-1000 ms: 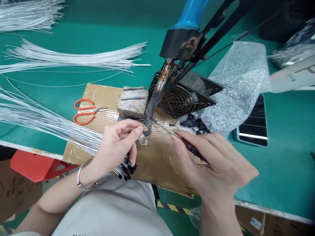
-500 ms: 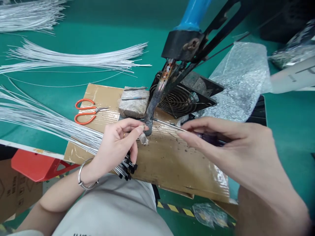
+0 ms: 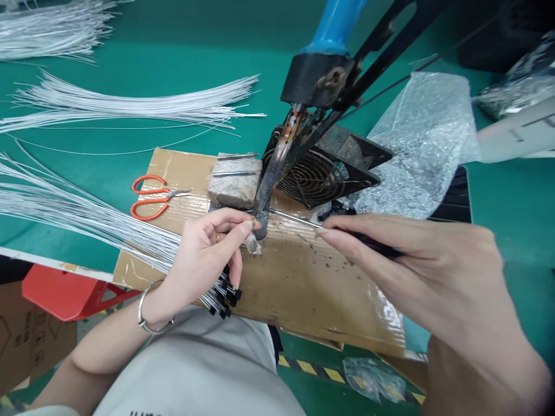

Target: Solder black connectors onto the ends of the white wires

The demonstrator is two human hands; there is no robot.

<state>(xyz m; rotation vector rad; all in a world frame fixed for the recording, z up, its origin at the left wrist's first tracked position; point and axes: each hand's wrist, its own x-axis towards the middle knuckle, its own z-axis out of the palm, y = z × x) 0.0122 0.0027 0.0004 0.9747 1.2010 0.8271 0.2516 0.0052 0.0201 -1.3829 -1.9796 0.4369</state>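
My left hand (image 3: 203,254) grips a bundle of thin white wires (image 3: 78,216) with black ends (image 3: 225,294) under the palm; its thumb and forefinger pinch one wire end at the tip of a mounted soldering iron (image 3: 271,173). My right hand (image 3: 416,271) holds a thin dark-handled metal tool (image 3: 295,218) whose point reaches toward the iron's tip. Both hands work over a taped cardboard sheet (image 3: 295,283) on the green table.
Orange scissors (image 3: 151,196) and a brownish sponge block (image 3: 234,185) lie on the cardboard. A black fan (image 3: 321,167) sits behind the iron. Bubble wrap (image 3: 420,138) with small black parts (image 3: 336,207) lies at right. More white wire bundles (image 3: 130,104) spread at left.
My right hand swung from the near edge of the cardboard up and to the right, then settled slightly lower with the tool still pointing at the iron's tip. The left hand stayed put.
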